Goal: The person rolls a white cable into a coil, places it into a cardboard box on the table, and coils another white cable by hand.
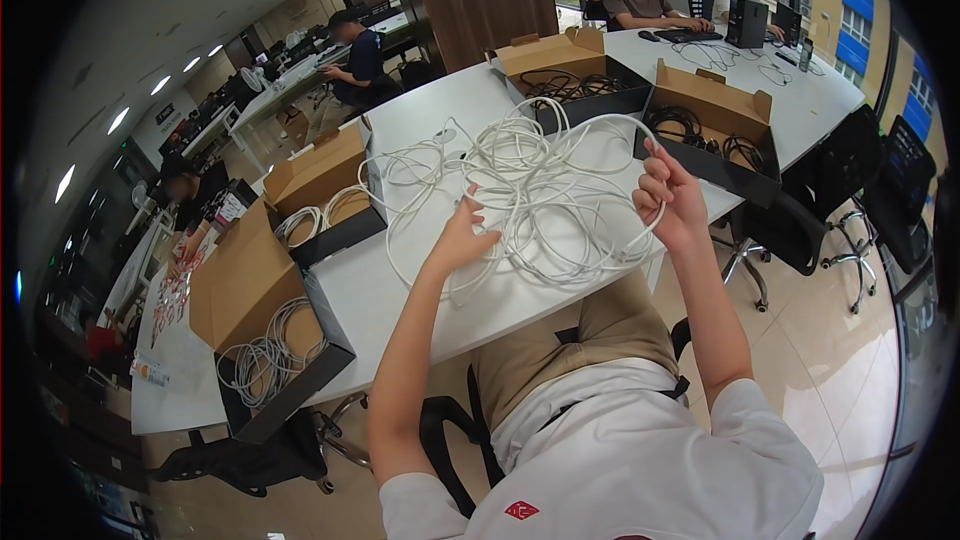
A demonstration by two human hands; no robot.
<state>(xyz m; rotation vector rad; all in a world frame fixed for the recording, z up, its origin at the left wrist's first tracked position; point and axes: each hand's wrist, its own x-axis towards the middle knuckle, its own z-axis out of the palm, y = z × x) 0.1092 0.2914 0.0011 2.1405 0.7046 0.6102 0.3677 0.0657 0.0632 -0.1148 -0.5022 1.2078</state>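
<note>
A large tangle of white cables (515,155) spreads in loose loops over the table in front of me. My right hand (670,198), raised at the tangle's right side, has its fingers curled around a white cable (625,120) that arcs up out of the pile. At the near left edge of the tangle, my left hand (464,238) rests against the loops, thumb and fingers apart. Whether a strand lies inside its palm is hidden.
Open boxes stand on the white table (375,285): one with grey cables (270,355), one with white cables (300,225), two with black cables (570,88) at the back and right. Office chairs (850,165) stand to the right. Several people sit at other desks.
</note>
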